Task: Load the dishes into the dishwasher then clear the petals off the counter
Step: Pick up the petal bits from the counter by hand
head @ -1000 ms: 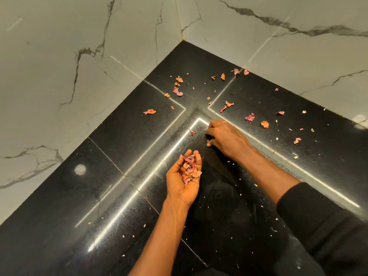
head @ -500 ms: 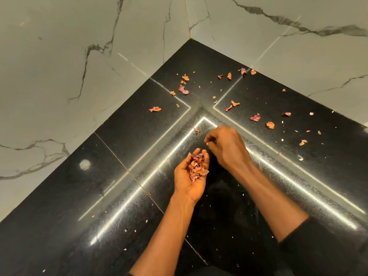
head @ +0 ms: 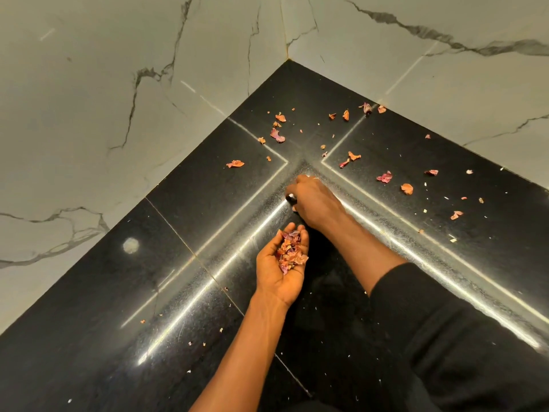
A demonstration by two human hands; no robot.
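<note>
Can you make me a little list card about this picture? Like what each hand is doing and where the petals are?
place: shiny black counter in a corner of the marble wall
left hand: palm up, cupped, holds a pile of petals
right hand: knuckles up, fingertips down at the counter; whether it pinches a petal is hidden
loose petals: scattered beyond the hands, toward the wall corner
dishes: none in view
</note>
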